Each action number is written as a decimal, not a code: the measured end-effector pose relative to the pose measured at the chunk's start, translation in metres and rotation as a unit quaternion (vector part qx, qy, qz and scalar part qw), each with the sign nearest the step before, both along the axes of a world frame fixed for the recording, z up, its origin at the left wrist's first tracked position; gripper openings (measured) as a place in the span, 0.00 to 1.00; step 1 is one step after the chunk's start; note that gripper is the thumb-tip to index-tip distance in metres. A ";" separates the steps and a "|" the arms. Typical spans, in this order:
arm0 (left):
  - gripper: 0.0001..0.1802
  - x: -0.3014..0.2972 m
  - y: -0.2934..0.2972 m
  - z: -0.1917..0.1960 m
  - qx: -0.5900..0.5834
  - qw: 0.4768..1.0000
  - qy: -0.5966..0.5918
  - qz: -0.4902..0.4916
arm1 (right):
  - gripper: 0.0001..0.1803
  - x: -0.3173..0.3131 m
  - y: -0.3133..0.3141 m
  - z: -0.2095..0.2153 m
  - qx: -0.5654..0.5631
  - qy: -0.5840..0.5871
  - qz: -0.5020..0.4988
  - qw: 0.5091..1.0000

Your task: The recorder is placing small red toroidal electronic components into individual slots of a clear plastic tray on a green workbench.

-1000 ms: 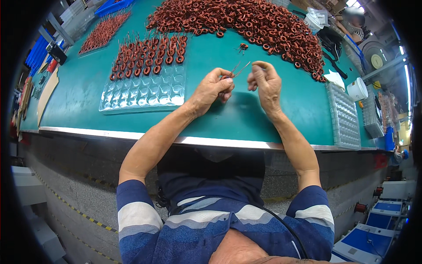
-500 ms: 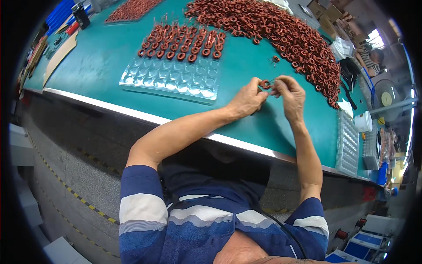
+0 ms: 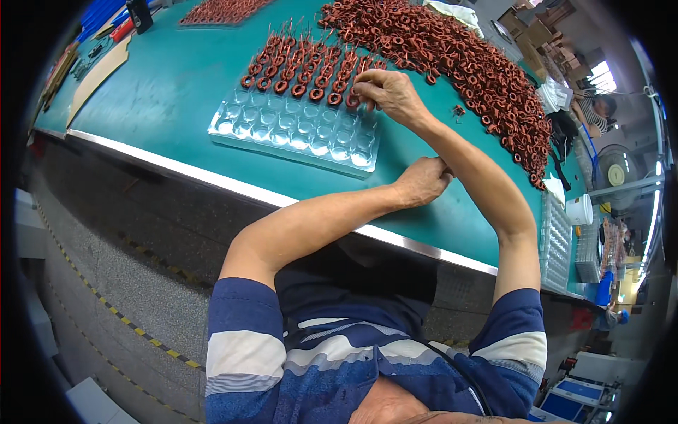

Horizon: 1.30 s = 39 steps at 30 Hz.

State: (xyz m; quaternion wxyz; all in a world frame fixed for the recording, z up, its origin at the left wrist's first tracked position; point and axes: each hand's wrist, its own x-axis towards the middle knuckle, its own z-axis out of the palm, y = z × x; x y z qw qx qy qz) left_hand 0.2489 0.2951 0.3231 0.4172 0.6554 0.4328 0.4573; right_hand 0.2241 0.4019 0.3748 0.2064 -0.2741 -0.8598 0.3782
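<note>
A clear plastic tray (image 3: 293, 139) lies on the green table, its far rows filled with red-brown wire-wound ring coils (image 3: 299, 91) whose leads stick up. Its near rows of round pockets hold no coils. My right hand (image 3: 390, 92) reaches over the tray's right side, fingers pinched on a ring coil (image 3: 352, 100) at the end of the nearest filled row. Closer to me, my left hand (image 3: 424, 182) rests low over the table with curled fingers. Its fingertips are partly hidden by my right forearm, so what it holds cannot be made out.
A big heap of ring coils (image 3: 487, 92) spreads across the back and right. One loose coil (image 3: 458, 111) lies apart from it. Another filled tray (image 3: 222, 12) is at the far left. Stacked clear trays (image 3: 556, 237) and a white tub (image 3: 579, 210) stand at the right.
My right hand has moved left and away from me, from beside my left hand to the tray, bringing a coil. My left hand has dropped slightly nearer and its fingers are now partly covered.
</note>
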 end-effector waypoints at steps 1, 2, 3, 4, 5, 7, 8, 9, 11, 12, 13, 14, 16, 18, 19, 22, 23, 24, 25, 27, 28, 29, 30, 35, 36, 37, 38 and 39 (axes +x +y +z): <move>0.12 -0.001 0.001 -0.002 -0.003 1.000 0.012 -0.005 | 0.09 -0.004 0.001 -0.001 -0.001 0.000 0.002 1.000; 0.12 -0.002 0.001 -0.004 -0.004 1.000 0.011 -0.004 | 0.09 -0.008 0.003 -0.001 -0.003 -0.027 0.006 1.000; 0.11 -0.001 0.000 -0.005 0.005 1.000 -0.008 0.001 | 0.08 -0.008 0.006 -0.001 -0.005 -0.054 0.008 0.998; 0.11 0.001 0.000 -0.006 0.015 0.999 -0.028 0.005 | 0.10 -0.007 0.008 -0.001 0.004 -0.065 0.017 0.998; 0.11 0.003 0.000 -0.007 0.015 0.999 -0.030 0.002 | 0.10 -0.002 0.011 0.000 0.004 -0.067 0.014 0.998; 0.11 -0.001 -0.001 -0.002 -0.016 1.000 -0.006 -0.002 | 0.14 0.006 0.013 0.009 0.157 -0.039 0.028 0.986; 0.11 -0.002 0.000 -0.005 -0.014 1.000 -0.006 -0.008 | 0.18 0.015 0.020 0.019 0.235 -0.071 0.002 0.970; 0.11 0.001 0.004 -0.011 0.019 1.000 -0.013 0.008 | 0.18 0.027 0.032 0.026 0.311 -0.110 -0.037 0.943; 0.12 0.001 0.004 -0.010 0.028 0.999 -0.018 0.014 | 0.21 0.061 0.060 0.025 0.369 -0.132 -0.072 0.917; 0.12 0.000 0.004 -0.010 0.038 0.999 -0.015 0.018 | 0.21 0.078 0.072 0.018 0.367 -0.186 -0.110 0.905; 0.12 0.000 0.003 -0.010 0.048 0.999 -0.012 0.024 | 0.21 0.097 0.078 0.007 0.393 -0.254 -0.125 0.875; 0.11 -0.002 0.002 -0.007 0.009 1.000 -0.011 0.009 | 0.22 0.114 0.083 -0.003 0.414 -0.320 -0.137 0.841; 0.11 -0.002 0.002 -0.006 0.000 1.000 -0.014 -0.004 | 0.21 0.141 0.082 -0.022 0.375 -0.385 -0.153 0.830; 0.10 0.001 0.003 -0.003 -0.011 1.000 -0.018 -0.018 | 0.15 0.169 0.083 -0.039 0.393 -0.308 -0.157 0.852; 0.10 0.002 0.004 -0.003 -0.012 1.000 -0.020 -0.021 | 0.15 0.178 0.085 -0.043 0.391 -0.308 -0.163 0.852; 0.10 0.000 0.004 -0.002 -0.050 0.997 -0.051 -0.024 | 0.07 0.185 0.074 -0.046 0.414 -0.151 -0.131 0.888; 0.11 -0.003 0.003 -0.002 -0.085 0.993 -0.083 -0.020 | 0.08 0.185 0.068 -0.045 0.383 -0.112 -0.156 0.903; 0.15 -0.007 0.005 -0.001 -0.110 0.989 -0.097 -0.035 | 0.09 0.183 0.060 -0.039 0.353 -0.072 -0.179 0.916; 0.15 -0.008 0.005 0.002 -0.111 0.989 -0.095 -0.038 | 0.10 0.184 0.053 -0.036 0.301 -0.047 -0.221 0.926; 0.21 -0.007 0.007 0.007 -0.141 0.977 -0.158 0.000 | 0.11 0.185 0.033 -0.026 0.114 0.043 -0.239 0.963; 0.26 -0.009 0.009 0.004 -0.132 0.973 -0.191 0.011 | 0.12 0.181 0.020 -0.021 -0.078 0.131 -0.242 0.958; 0.27 -0.010 0.010 0.001 -0.126 0.967 -0.221 0.029 | 0.14 0.177 0.007 -0.015 -0.144 0.164 -0.210 0.953; 0.29 -0.007 0.011 0.001 -0.119 0.960 -0.252 0.040 | 0.13 0.177 -0.006 -0.013 -0.203 0.205 -0.202 0.936; 0.18 -0.011 0.016 0.004 -0.165 0.914 -0.369 -0.022 | 0.13 0.175 -0.039 -0.028 -0.254 0.225 -0.185 0.922; 0.18 -0.014 0.017 0.002 -0.165 0.915 -0.368 -0.020 | 0.13 0.172 -0.045 -0.026 -0.256 0.227 -0.183 0.922; 0.17 -0.017 0.018 -0.001 -0.172 0.917 -0.361 0.001 | 0.15 0.167 -0.052 -0.022 -0.168 0.203 -0.178 0.948; 0.16 -0.020 0.019 -0.003 -0.178 0.918 -0.354 0.021 | 0.16 0.164 -0.058 -0.017 -0.078 0.177 -0.173 0.966; 0.15 -0.020 0.019 -0.003 -0.192 0.906 -0.377 0.025 | 0.20 0.168 -0.061 -0.011 -0.022 0.108 -0.171 0.979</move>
